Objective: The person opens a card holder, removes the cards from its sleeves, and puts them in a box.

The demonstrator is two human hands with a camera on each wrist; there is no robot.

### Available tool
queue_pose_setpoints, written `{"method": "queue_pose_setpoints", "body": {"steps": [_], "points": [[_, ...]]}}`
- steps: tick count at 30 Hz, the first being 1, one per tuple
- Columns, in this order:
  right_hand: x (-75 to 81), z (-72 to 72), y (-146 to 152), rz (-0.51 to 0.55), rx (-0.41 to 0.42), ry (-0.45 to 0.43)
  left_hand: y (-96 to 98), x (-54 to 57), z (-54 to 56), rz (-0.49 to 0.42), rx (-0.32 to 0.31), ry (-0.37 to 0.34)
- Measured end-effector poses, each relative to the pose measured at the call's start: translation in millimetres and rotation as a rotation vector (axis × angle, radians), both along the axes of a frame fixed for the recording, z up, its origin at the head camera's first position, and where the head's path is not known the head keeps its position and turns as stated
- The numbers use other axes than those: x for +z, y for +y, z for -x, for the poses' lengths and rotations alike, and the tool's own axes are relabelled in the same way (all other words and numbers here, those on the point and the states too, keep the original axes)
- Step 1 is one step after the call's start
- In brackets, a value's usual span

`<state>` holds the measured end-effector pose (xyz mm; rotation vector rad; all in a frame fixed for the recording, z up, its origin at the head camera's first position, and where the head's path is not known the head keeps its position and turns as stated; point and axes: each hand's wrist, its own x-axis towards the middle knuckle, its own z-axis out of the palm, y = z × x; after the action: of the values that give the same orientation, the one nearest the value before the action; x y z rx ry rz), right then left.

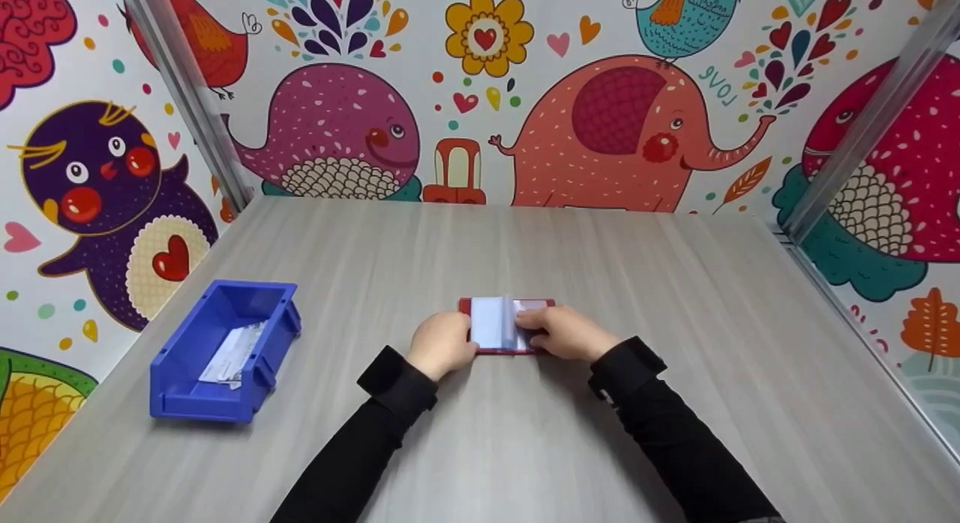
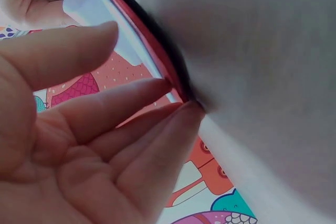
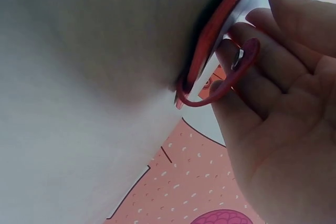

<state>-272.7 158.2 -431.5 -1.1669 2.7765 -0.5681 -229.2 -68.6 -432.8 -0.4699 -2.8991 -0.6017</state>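
A small red card holder (image 1: 550, 304) with clear and whitish plastic sleeves (image 1: 489, 324) lies opened out on the table. Some sleeves stand up at its middle. My left hand (image 1: 442, 341) is at its left edge; in the left wrist view its extended fingers (image 2: 131, 95) touch the edge, while the thumb stays apart. On the right side, my right hand (image 1: 570, 334) rests with its thumb over the sleeves. The right wrist view shows its loosely bent fingers against the holder's edge, beside a red strap (image 3: 212, 97) with a metal snap.
At the left of the table (image 1: 375, 260) stands a blue plastic bin (image 1: 202, 407), with several flat white printed cards or papers (image 1: 234, 354) inside. Walls printed with cartoon animals enclose the table at the back and sides. Metal posts (image 1: 196, 95) rise at the back corners.
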Motion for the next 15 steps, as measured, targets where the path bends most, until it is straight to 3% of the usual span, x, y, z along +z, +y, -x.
{"method": "queue_pose_setpoints", "body": {"steps": [15], "points": [[-3.0, 1.7, 2.5, 0.002, 0.01, 0.015, -0.2, -0.6, -0.1, -0.014, 0.01, -0.012]]}}
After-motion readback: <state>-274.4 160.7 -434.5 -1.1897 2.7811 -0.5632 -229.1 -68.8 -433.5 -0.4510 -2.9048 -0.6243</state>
